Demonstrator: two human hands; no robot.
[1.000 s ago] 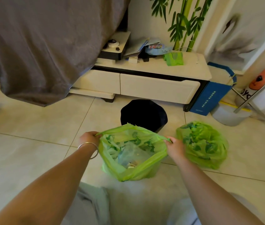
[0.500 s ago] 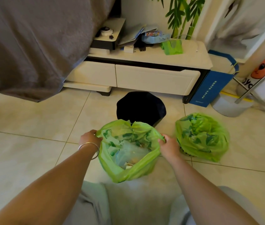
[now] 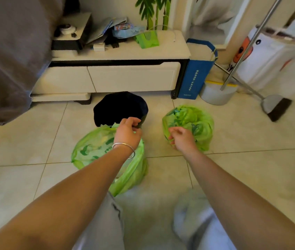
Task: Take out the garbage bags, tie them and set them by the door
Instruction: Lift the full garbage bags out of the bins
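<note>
Head view: both hands [image 3: 153, 136] loosely curled, holding nothing, above two green bags [image 3: 96, 152].

Warm dim indoor light, motion blur esp. at right, wide-angle edge warp.

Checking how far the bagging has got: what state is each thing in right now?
near green bag: on floor, mouth open, untied
far green bag: on floor, bunched; knot not discernible
black bin: upright, no green liner
left hand: fingers curled at bin rim
right hand: loosely curled, holding nothing
cabinet drawers: closed
</note>
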